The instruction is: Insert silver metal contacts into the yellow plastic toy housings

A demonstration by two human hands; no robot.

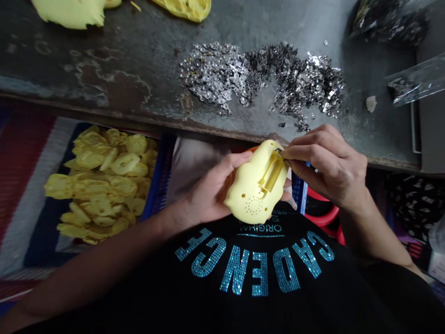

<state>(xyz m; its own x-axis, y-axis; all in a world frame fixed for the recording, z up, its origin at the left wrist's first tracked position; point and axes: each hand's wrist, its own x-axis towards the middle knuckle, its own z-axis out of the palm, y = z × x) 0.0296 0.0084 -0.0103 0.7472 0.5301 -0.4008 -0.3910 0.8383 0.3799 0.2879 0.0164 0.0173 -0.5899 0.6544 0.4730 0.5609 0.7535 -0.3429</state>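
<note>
A scuffed metal table (104, 60) is stretching across the view, carrying a scattered heap of small silver metal pieces (264, 79). Below its edge, a pile of yellow plastic shells (100, 185) is lying in a blue-rimmed crate (155, 185). In front of the person's black shirt (243, 273), the left hand (212, 190) is grasping one yellow plastic shell (257, 185), its fingers (236, 160) curling around the back. The right hand (323, 167) is reaching over, its fingers (299, 160) clenching a tiny part (278, 152) at the shell's top edge, too small to identify.
</note>
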